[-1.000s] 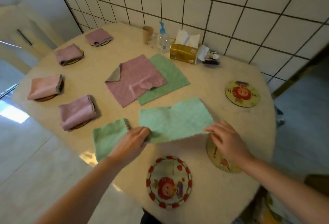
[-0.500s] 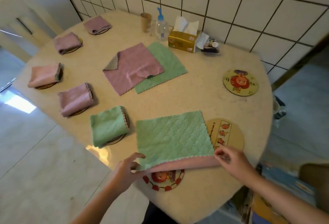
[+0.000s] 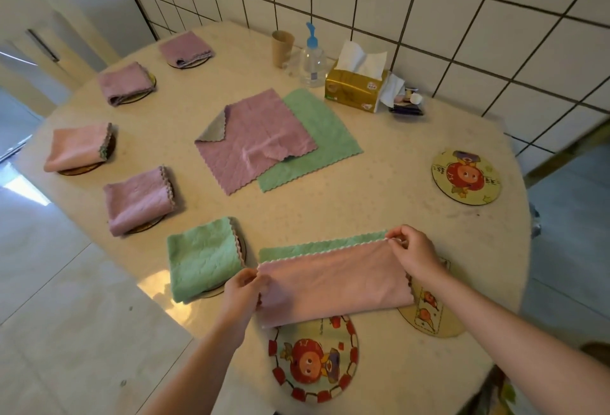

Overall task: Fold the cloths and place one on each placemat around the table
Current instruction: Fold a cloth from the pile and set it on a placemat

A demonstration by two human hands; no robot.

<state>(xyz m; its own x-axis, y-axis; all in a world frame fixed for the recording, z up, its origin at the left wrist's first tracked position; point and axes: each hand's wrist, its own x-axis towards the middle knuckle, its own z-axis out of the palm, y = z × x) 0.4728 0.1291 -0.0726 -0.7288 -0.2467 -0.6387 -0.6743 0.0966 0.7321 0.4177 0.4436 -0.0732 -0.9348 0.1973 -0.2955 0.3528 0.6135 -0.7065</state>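
A green cloth with a pink underside (image 3: pixel 333 279) lies near the table's front edge, folded in half with the pink side up. My left hand (image 3: pixel 242 292) pinches its left end and my right hand (image 3: pixel 412 254) pinches its far right corner. Under and around it sit three bare round placemats: a red-bordered one (image 3: pixel 313 361), a yellow one (image 3: pixel 432 319) partly covered, and a cartoon one (image 3: pixel 466 177) at the right. Several folded cloths rest on placemats along the left, the nearest green (image 3: pixel 204 257). An unfolded pink cloth (image 3: pixel 254 139) overlaps an unfolded green cloth (image 3: pixel 320 137) mid-table.
A paper cup (image 3: pixel 282 48), a pump bottle (image 3: pixel 312 58), a gold tissue box (image 3: pixel 358 89) and small items stand at the back against the tiled wall. The beige table (image 3: pixel 379 190) drops off to tiled floor on the left.
Both hands carried the cloth's near edge up and over to the far edge, folding it in half so the pink side now faces up.
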